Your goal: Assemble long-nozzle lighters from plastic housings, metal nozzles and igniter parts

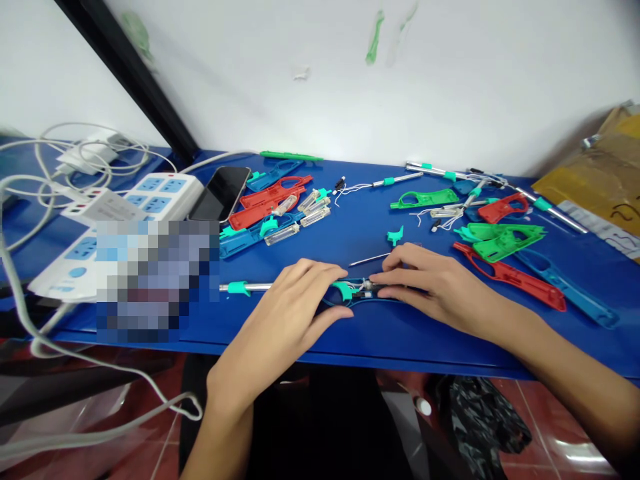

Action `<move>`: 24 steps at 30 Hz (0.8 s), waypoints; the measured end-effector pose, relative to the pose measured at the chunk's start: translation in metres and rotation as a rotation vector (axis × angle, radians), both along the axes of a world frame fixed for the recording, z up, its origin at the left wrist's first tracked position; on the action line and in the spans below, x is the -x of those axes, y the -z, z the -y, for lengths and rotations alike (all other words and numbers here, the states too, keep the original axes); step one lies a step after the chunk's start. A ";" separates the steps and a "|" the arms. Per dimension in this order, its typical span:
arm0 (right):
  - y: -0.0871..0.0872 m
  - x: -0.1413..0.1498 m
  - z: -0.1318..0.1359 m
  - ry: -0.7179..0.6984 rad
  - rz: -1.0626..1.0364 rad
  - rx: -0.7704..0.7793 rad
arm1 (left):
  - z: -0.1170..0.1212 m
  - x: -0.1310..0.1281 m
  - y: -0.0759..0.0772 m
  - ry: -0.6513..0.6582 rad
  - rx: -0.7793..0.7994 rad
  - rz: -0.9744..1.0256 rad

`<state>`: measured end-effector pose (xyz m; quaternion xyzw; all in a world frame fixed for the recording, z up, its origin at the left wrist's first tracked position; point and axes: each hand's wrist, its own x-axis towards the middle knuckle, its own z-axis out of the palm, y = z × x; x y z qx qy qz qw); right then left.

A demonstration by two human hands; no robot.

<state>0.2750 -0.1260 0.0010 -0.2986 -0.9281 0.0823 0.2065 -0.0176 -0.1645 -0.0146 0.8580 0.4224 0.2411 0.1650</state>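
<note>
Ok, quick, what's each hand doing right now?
Left hand: closed, holding the blue plastic handle shell.
Right hand: fingers on the small parts in the shell; cannot tell if gripping.

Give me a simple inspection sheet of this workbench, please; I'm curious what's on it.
surface: blue tabletop, covered with parts at the back and right.
job's things: teal-and-blue plastic handle shell with small parts inside; metal tube extends left from it.
clutter: red plastic shell, green plastic shell, smartphone.
hands: left hand and right hand both on the shell.
cables: white cables around a white power strip.
surroundings: white wall, cardboard, red tiled floor.
</note>
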 end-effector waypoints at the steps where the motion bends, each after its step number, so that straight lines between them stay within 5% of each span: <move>1: 0.000 0.000 -0.001 0.002 -0.002 -0.007 | 0.000 0.000 0.000 -0.033 0.006 0.005; 15: 0.009 0.005 -0.002 0.001 -0.052 -0.286 | -0.003 0.000 0.005 -0.172 -0.128 0.025; 24: 0.007 -0.004 -0.006 -0.035 -0.084 -0.220 | -0.009 0.002 0.010 -0.235 -0.182 0.052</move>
